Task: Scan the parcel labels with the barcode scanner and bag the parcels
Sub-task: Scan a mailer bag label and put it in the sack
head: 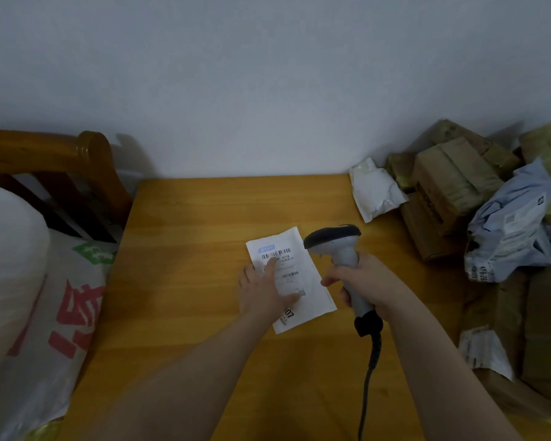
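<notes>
A flat white parcel (312,281) with a printed barcode label lies on the wooden table (185,281) at its middle. My left hand (264,289) presses flat on the parcel, fingers straight, the index finger pointing at the upper barcode. My right hand (368,284) grips the handle of a grey barcode scanner (339,241), just right of the parcel. The scanner's dark head points left over the label. Its black cable (368,377) hangs down toward the table's near edge.
A large white woven bag (45,313) with red characters stands at the left, beside a wooden bed frame (77,160). Several brown boxes (452,183), a white pouch (372,189) and a grey-blue mailer (512,227) are piled at the right.
</notes>
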